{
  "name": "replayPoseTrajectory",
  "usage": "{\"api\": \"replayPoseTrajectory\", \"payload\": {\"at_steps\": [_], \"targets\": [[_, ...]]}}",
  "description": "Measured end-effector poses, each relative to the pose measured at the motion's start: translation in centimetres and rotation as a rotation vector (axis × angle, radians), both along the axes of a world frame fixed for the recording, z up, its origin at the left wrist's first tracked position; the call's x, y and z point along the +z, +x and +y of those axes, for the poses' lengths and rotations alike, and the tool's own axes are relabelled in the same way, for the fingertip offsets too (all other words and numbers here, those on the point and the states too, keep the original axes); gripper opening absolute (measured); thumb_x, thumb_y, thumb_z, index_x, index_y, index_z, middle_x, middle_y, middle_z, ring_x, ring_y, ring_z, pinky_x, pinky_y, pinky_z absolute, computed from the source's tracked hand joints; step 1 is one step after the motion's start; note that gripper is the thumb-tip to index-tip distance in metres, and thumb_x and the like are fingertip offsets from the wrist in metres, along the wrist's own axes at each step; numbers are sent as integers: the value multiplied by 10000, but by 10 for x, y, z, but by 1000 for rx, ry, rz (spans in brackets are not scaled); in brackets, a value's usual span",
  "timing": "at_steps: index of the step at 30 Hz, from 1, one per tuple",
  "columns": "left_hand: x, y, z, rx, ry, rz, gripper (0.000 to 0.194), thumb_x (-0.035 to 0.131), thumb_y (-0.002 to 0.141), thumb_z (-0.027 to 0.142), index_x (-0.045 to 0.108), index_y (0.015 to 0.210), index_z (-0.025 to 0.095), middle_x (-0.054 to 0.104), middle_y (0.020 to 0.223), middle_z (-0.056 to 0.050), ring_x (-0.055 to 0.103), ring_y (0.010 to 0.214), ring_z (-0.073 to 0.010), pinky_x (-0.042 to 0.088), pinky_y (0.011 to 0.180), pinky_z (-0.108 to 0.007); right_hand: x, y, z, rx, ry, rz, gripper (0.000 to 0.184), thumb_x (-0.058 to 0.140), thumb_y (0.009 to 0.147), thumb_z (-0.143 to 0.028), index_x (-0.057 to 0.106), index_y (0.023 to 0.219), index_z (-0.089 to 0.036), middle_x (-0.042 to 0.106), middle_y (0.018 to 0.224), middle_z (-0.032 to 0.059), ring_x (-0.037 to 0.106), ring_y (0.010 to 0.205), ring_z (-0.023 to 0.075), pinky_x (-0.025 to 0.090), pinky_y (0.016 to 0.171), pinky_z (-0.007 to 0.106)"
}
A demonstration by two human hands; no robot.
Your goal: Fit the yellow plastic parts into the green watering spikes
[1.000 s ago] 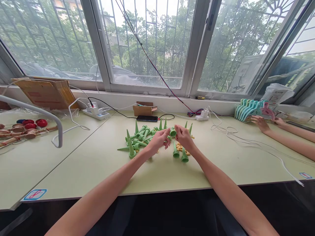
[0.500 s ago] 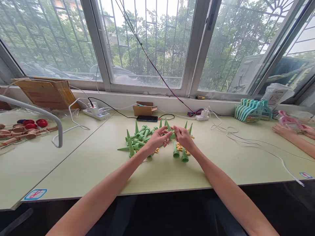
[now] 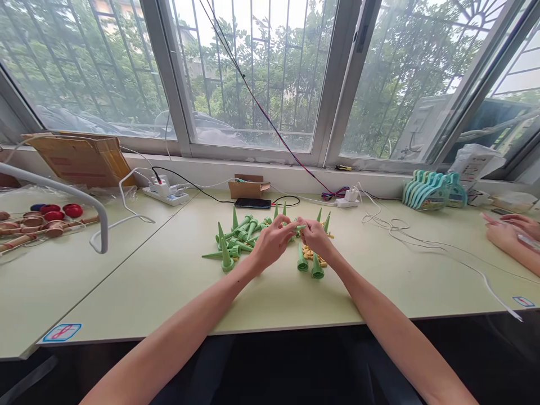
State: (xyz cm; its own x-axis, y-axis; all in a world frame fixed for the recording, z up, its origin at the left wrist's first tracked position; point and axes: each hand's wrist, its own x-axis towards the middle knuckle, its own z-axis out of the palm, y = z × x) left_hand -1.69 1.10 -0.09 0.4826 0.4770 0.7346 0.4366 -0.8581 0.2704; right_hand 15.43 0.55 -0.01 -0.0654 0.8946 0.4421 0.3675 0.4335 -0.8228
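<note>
Between my two hands, above the middle of the table, is a green plastic watering spike (image 3: 300, 227), lying roughly level. My left hand (image 3: 272, 241) is closed around its left part, which the fingers hide. The fingers of my right hand (image 3: 315, 236) pinch it from the other side. Left of and behind my left hand is a loose pile of similar green spikes (image 3: 240, 233), some standing point up. Two more spikes (image 3: 317, 269) lie just below my right hand with their open round ends toward me. Small yellow pieces (image 3: 307, 253) are heaped beside them, partly hidden.
A black phone (image 3: 252, 203) and small cardboard box (image 3: 248, 187) sit behind the pile. White cables (image 3: 396, 225) cross the table's right side. Teal hangers (image 3: 430, 191) stand at the back right, near another person's hands (image 3: 512, 230). Wooden toys with red balls (image 3: 53, 216) lie left.
My left hand has closed in toward my right, and the spike between them now lies level. At far right the other person's hands have shifted right, and the pink item there is out of view.
</note>
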Motion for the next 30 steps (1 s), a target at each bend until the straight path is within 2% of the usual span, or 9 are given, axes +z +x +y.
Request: {"api": "replayPoseTrajectory", "payload": {"at_steps": [3,6,10,14,18,22,25,30], "targets": [[2,1,-1,56,25,2,289,440,965,217,642,1164,273,539,1086,-66,524,640,-65,423,619,-211,-1,-2,1,-5,-14,22,515,405,926,-619,355,602,-222,326,523,-37,320,474,112,263,461,265],[1,4,-2,103,-29,-67,254,482,943,204,639,1136,258,529,1086,-61,504,604,-56,434,615,-217,-3,-5,2,-29,2,44,520,387,934,-624,363,607,-221,357,528,-33,339,483,114,272,470,265],[0,10,-3,118,-173,-193,254,547,897,196,589,1145,229,521,1073,-58,514,583,-55,458,612,-232,-5,-11,2,-61,36,45,514,376,945,-618,371,623,-217,394,546,-30,357,506,114,288,494,261],[3,13,-4,125,-387,-335,299,634,827,226,533,1108,204,524,939,-14,480,516,-44,436,546,-222,-4,-12,-1,-117,84,2,500,368,958,-599,361,636,-216,397,551,-34,355,525,116,290,520,260],[9,15,-6,28,-775,-542,234,586,864,310,494,1048,198,522,796,21,436,420,-41,348,405,-195,-2,-9,-2,-175,157,-45,483,354,973,-569,345,645,-215,377,561,-41,334,537,115,279,540,261],[15,17,-9,-139,-1051,-678,269,569,885,429,466,978,199,479,597,59,417,408,-74,357,379,-199,-3,-8,-2,-174,191,-95,464,353,983,-536,322,650,-215,351,561,-45,304,539,117,265,546,262],[16,16,-11,-207,-1130,-700,381,657,820,495,451,955,204,489,551,68,419,416,-80,374,388,-204,-4,-10,-3,-158,191,-114,453,356,985,-525,333,655,-214,365,569,-44,298,543,117,262,545,262],[15,13,-10,-274,-1105,-718,487,727,746,535,439,959,206,501,539,73,423,429,-75,392,412,-206,-4,-11,-5,-135,182,-100,450,349,988,-517,347,657,-212,390,582,-39,320,554,117,272,551,261]]}}
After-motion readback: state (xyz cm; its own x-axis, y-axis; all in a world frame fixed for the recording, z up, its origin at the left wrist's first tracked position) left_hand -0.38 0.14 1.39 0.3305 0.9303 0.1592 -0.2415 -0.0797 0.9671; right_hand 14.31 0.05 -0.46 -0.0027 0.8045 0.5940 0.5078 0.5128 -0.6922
